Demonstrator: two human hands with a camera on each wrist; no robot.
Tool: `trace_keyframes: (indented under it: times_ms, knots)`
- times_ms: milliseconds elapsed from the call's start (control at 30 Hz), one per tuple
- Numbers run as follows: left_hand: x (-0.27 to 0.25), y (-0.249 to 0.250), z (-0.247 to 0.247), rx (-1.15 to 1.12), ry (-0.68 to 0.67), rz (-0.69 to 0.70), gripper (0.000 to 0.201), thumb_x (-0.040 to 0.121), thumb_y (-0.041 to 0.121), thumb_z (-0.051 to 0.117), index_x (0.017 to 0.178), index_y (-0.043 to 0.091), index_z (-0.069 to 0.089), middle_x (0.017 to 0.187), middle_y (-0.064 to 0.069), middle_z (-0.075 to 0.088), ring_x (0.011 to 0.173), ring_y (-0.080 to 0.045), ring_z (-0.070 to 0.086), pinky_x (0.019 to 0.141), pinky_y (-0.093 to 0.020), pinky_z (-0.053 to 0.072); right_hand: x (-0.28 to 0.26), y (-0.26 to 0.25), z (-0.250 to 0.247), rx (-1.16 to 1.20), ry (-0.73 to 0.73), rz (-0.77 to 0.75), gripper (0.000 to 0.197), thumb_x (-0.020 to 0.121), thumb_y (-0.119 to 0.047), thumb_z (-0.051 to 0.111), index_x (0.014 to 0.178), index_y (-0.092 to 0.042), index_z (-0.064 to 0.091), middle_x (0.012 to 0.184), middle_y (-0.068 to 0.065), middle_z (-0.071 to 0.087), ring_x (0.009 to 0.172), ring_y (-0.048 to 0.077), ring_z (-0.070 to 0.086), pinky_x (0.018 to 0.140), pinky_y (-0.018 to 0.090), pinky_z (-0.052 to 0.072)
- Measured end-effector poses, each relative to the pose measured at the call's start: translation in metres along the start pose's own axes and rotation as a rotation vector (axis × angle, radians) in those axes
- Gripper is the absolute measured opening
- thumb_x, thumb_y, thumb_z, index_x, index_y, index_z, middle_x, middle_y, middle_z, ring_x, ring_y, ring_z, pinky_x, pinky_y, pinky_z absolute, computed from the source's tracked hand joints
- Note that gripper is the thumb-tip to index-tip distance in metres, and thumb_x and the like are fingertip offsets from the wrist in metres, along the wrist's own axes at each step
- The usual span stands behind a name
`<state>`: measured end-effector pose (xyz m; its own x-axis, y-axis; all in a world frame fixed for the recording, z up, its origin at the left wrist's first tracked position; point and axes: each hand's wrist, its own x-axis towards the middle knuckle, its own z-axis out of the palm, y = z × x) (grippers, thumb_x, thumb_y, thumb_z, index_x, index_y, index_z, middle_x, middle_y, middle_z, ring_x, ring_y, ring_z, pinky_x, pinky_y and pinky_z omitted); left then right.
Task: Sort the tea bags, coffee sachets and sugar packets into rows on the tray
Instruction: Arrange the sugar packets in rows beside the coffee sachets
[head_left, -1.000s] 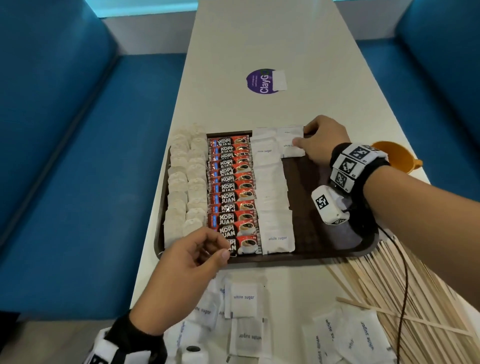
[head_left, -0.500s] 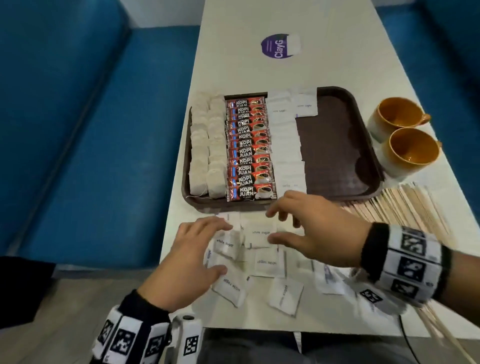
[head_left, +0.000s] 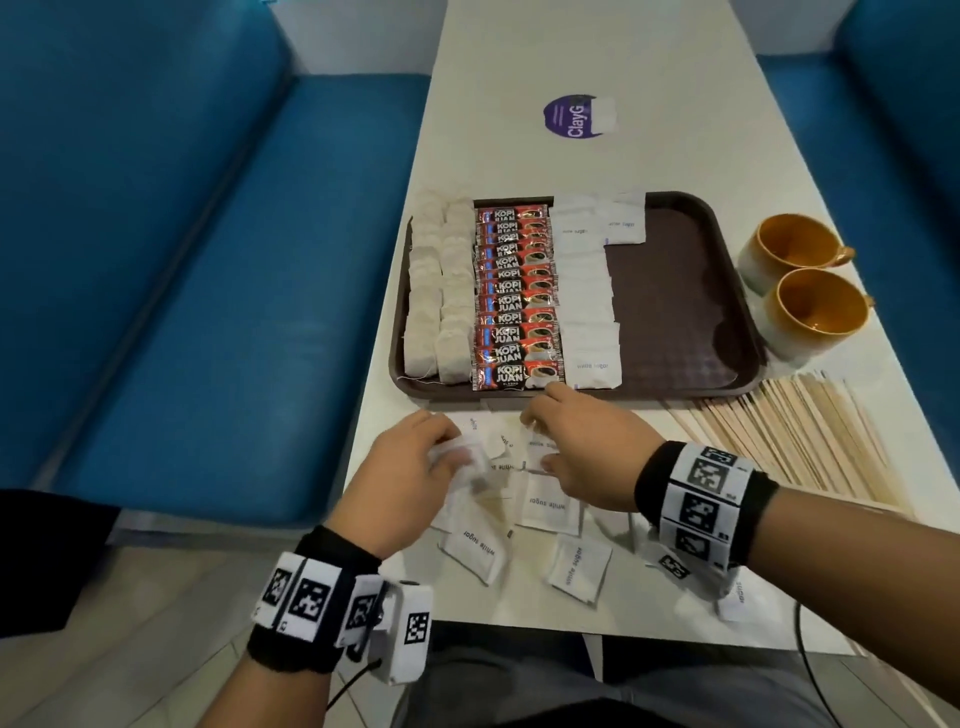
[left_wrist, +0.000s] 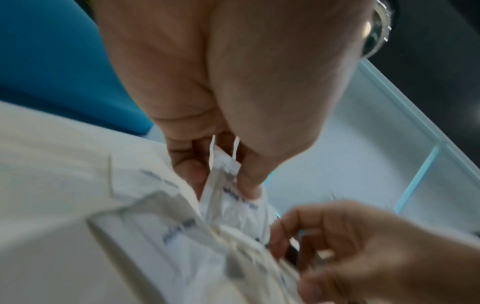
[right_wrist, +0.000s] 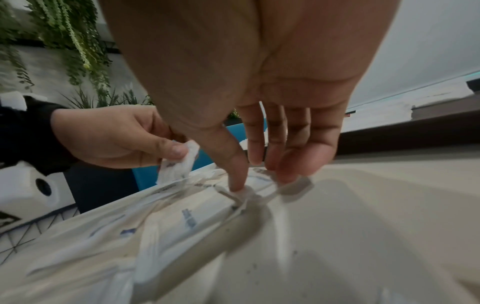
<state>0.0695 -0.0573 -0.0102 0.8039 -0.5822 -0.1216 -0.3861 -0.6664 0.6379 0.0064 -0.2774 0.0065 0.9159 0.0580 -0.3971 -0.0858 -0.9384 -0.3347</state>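
White sugar packets (head_left: 549, 506) being gathered off worktop (head_left: 597, 613): left hand (head_left: 410, 480) pinching packet (left_wrist: 228, 185), right hand (head_left: 582, 457) fingers spread, pressing another. Next: carry to tray (head_left: 680, 312).

Lighting: even, soft, fairly bright indoor light; faint shadows are cast under the hands (head_left: 582, 452) on the worktop (head_left: 649, 130). Head view: sharp at centre, lines bowed towards the edges. Both wrist views: heavily motion-blurred, packets (left_wrist: 228, 197) smeared, strong wide-angle stretching, near skin out of focus.

Red-black foil coffee sachets (head_left: 514, 296) on tray: "KOPI JUAN". White paper sugar packets (head_left: 549, 505): "white sugar". Round purple sticker (head_left: 569, 117) on table: "ClayG…", rest covered.
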Motion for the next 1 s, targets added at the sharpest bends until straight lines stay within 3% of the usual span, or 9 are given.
trace_keyframes:
  times_ms: [67, 167, 267, 400, 600, 700, 800, 867, 1000]
  knots:
    - [-0.003, -0.009, -0.013, -0.037, 0.089, -0.079, 0.013, 0.098, 0.026, 0.064, 0.087, 0.025, 0.059, 0.092, 0.01, 0.058, 0.086, -0.003, 0.054, 0.072, -0.017, 0.035, 0.001, 0.0, -0.001, 0.003, 0.014, 0.012, 0.053, 0.094, -0.024, 0.068, 0.143, -0.023, 0.046, 0.134, -0.005, 0.048, 0.117, 0.021, 0.057, 0.091, 0.037, 0.052]
    - [-0.007, -0.026, -0.025, 0.013, 0.1, -0.199, 0.007, 0.098, 0.025, 0.065, 0.093, 0.021, 0.062, 0.114, 0.008, 0.054, 0.103, -0.012, 0.047, 0.088, -0.023, 0.034, 0.003, 0.0, -0.003, -0.003, 0.016, 0.037, 0.051, 0.093, -0.023, 0.068, 0.141, -0.023, 0.05, 0.13, -0.004, 0.054, 0.118, 0.021, 0.055, 0.093, 0.035, 0.05]
    - [-0.013, -0.035, -0.018, 0.184, 0.022, -0.187, 0.008, 0.097, 0.029, 0.065, 0.103, 0.023, 0.063, 0.131, 0.006, 0.045, 0.113, -0.011, 0.029, 0.099, -0.027, 0.034, 0.003, -0.001, -0.005, -0.021, 0.007, 0.042, 0.042, 0.092, -0.022, 0.069, 0.133, -0.027, 0.058, 0.127, -0.006, 0.053, 0.115, 0.019, 0.055, 0.091, 0.033, 0.051]
    - [-0.017, -0.02, 0.0, 0.235, 0.01, -0.115, 0.019, 0.097, 0.025, 0.064, 0.115, 0.018, 0.063, 0.132, 0.001, 0.043, 0.119, -0.02, 0.035, 0.104, -0.037, 0.042, -0.001, 0.0, -0.001, -0.039, 0.018, 0.033, 0.026, 0.09, -0.021, 0.069, 0.115, -0.029, 0.063, 0.12, -0.007, 0.047, 0.112, 0.018, 0.047, 0.088, 0.037, 0.053]
    - [-0.01, -0.007, 0.001, 0.143, -0.039, -0.169, 0.011, 0.099, 0.017, 0.063, 0.105, 0.024, 0.057, 0.121, 0.0, 0.045, 0.113, -0.018, 0.044, 0.092, -0.027, 0.042, -0.004, 0.003, 0.006, 0.057, 0.013, 0.042, 0.059, 0.089, -0.005, 0.066, 0.142, -0.024, 0.049, 0.13, -0.003, 0.047, 0.115, 0.02, 0.051, 0.096, 0.033, 0.05]
    - [-0.005, -0.002, -0.002, 0.135, -0.047, -0.152, 0.017, 0.097, 0.018, 0.064, 0.095, 0.03, 0.053, 0.107, 0.002, 0.057, 0.106, -0.02, 0.05, 0.082, -0.026, 0.035, -0.004, 0.003, 0.004, 0.019, 0.005, 0.035, 0.055, 0.089, -0.008, 0.065, 0.139, -0.026, 0.051, 0.128, -0.002, 0.045, 0.114, 0.021, 0.047, 0.094, 0.035, 0.05]
    - [-0.006, 0.001, -0.007, 0.005, 0.036, -0.183, 0.021, 0.095, 0.018, 0.068, 0.086, 0.032, 0.055, 0.093, 0.006, 0.063, 0.089, -0.015, 0.053, 0.068, -0.028, 0.036, -0.005, 0.002, -0.001, -0.048, -0.006, 0.022, 0.046, 0.089, -0.015, 0.067, 0.13, -0.029, 0.053, 0.126, -0.002, 0.042, 0.111, 0.02, 0.042, 0.091, 0.035, 0.05]
    - [-0.009, 0.004, -0.013, -0.126, 0.11, -0.199, 0.022, 0.094, 0.016, 0.07, 0.092, 0.033, 0.056, 0.09, 0.007, 0.064, 0.077, -0.006, 0.056, 0.063, -0.022, 0.04, -0.006, 0.002, -0.003, -0.076, -0.01, 0.008, 0.043, 0.087, -0.016, 0.068, 0.125, -0.03, 0.052, 0.126, -0.004, 0.044, 0.11, 0.019, 0.042, 0.088, 0.033, 0.049]
    - [-0.023, 0.004, -0.028, -0.328, 0.155, -0.218, 0.037, 0.093, 0.018, 0.073, 0.118, 0.038, 0.055, 0.092, 0.006, 0.067, 0.086, -0.003, 0.064, 0.071, -0.015, 0.045, -0.007, 0.002, -0.005, 0.014, 0.002, 0.06, 0.047, 0.088, -0.017, 0.072, 0.125, -0.03, 0.047, 0.118, -0.005, 0.054, 0.107, 0.018, 0.051, 0.085, 0.032, 0.048]
